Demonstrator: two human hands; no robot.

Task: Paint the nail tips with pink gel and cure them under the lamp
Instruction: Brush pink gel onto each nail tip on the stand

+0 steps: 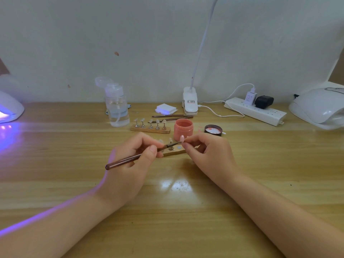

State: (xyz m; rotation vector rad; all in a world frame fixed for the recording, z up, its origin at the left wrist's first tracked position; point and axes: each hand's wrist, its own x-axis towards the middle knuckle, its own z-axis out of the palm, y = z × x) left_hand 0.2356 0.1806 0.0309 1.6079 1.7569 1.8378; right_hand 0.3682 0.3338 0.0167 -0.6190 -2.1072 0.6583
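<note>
- Pink gel coats the nail tip (182, 138) that the right hand (206, 155) pinches between thumb and forefinger, just above the near wooden stand (174, 152) at the middle of the table (55, 183).
- Her left hand (130, 164) has its fingers curled round the brush (137, 157), pen fashion, bristles touching the tip.
- Open behind them stands the pink gel jar (183, 129), its lid (213, 129) lying just beside it.
- A far stand (150, 129) carries five tips that look unpainted; from here I cannot be sure.
- One curing lamp (9, 108) glows violet at the left edge; a second lamp (320, 107) sits dark on the right.
- Risks, as I judge them: the pinching fingertips sit so near the wet gel that a slip would smear it; an overloaded brush could flood the edges; the open jar lies close to the knuckles and might be knocked; stray violet light may thicken exposed gel.
- Writing: the clip lamp (190, 101) bears a red-and-white label, and the charger (250, 97) on the power strip (256, 111) has print, both too small to read.
</note>
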